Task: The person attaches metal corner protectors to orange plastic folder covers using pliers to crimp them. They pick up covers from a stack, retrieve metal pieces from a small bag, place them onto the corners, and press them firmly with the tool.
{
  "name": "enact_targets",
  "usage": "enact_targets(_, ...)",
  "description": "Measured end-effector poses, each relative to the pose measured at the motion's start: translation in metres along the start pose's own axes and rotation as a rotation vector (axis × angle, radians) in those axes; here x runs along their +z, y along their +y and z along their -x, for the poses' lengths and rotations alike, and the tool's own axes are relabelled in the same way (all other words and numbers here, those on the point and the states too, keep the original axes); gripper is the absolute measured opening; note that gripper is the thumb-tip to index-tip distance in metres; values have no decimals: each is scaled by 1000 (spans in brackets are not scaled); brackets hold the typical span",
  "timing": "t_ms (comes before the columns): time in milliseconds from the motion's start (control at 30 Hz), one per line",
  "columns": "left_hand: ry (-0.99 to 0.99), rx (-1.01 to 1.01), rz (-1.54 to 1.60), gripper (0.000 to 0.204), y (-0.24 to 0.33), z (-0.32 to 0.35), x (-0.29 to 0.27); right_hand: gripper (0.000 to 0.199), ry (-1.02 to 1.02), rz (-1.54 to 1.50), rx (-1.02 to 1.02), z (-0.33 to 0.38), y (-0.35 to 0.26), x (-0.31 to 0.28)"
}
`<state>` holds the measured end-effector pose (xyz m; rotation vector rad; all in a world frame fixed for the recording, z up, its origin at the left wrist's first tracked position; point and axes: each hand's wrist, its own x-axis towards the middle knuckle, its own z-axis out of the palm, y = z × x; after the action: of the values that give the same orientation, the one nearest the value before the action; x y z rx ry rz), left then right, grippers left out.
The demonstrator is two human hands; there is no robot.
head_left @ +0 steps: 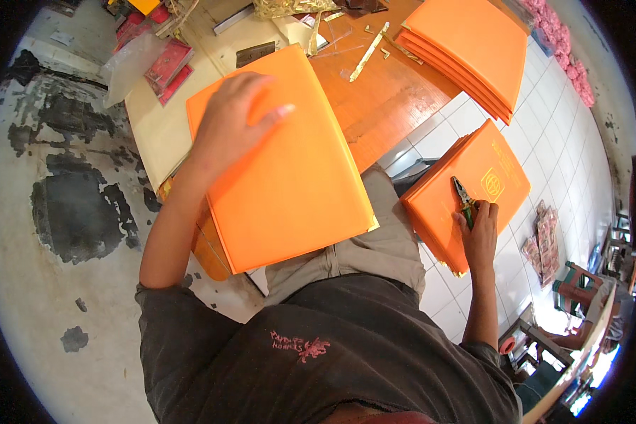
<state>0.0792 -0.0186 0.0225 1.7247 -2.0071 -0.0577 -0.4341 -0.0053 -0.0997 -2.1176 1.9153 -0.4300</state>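
A large plain orange folder [290, 191] lies tilted across my lap and the table edge, with a gold metal corner at its near right. Over its upper left part is my left hand [234, 124], slightly blurred, thumb stretched out and nothing held. Out to the right, my right hand [481, 233] is closed around the green handles of a pair of pliers [463, 198]. The pliers' jaws point away from me, above a stack of orange folders [505, 205] bearing a gold emblem. Whether the pliers touch the top folder, I cannot tell.
Another stack of orange folders [473, 49] rests at the wooden table's [381, 99] far right. Gold metal strips [369, 53] and scraps litter the tabletop. Red booklets [168, 67] and a clear plastic bag [129, 63] lie at the far left. Patterned packets [544, 240] are on the tiled floor.
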Motion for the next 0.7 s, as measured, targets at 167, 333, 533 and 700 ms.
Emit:
enact_targets(167, 57, -243, -288, 68, -40, 17, -15, 49, 56, 146, -45, 5, 1, 1)
enact_targets(333, 71, -341, -99, 73, -38, 51, -32, 43, 226, 262, -99, 4, -17, -5)
enact_targets(533, 219, -600, 132, 58, -14, 104, -46, 32, -421, -1092, 9, -10, -107, -16)
enact_targets(700, 344, -788, 355, 47, 7, 146, -48, 47, -981, -1367, 25, -18, -177, -4)
